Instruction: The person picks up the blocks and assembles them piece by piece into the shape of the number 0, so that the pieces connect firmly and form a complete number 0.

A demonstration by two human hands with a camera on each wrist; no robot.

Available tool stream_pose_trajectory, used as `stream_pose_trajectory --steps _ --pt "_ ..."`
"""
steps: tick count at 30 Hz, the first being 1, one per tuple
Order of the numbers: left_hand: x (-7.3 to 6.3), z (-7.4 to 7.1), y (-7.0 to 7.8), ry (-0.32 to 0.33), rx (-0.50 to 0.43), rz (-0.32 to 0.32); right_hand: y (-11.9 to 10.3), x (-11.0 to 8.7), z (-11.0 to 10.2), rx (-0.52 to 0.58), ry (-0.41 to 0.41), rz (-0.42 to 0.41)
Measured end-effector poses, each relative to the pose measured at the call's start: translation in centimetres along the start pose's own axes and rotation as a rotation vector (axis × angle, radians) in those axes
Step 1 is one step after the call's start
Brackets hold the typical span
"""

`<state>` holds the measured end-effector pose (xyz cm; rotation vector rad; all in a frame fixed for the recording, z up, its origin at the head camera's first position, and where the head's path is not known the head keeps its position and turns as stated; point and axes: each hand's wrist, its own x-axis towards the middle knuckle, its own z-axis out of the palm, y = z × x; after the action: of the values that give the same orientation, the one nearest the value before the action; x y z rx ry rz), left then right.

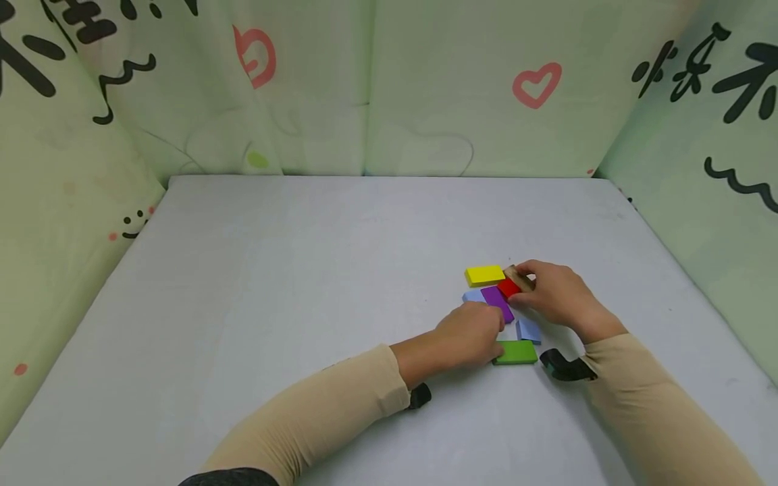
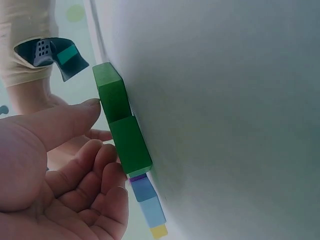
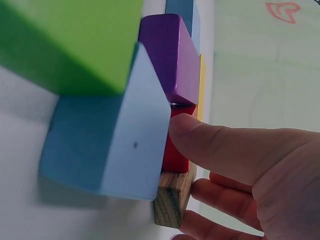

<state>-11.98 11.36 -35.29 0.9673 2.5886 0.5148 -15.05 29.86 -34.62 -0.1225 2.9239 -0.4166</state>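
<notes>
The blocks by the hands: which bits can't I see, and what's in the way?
Head view: part of the light-blue block left of the purple block, covered by that block and the left hand.
Left wrist view: most of the purple block, only a thin sliver showing behind nearer blocks.
Right wrist view: part of the green block, cut off by the top and left edges.
Right wrist view: part of the red block, behind the thumb of the right hand.
</notes>
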Motion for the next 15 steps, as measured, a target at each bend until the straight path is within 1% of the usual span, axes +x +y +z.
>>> stream_pose_trajectory --steps 9,15 --pt "0.01 0.11 -0.08 0.002 0.001 0.007 0.22 -0.32 -0.21 0.033 -0.017 0.000" --pt "0.08 0.05 -0.07 -0.001 -0.003 0.001 0.74 -0.43 -0.53 0.027 -0.012 -0.014"
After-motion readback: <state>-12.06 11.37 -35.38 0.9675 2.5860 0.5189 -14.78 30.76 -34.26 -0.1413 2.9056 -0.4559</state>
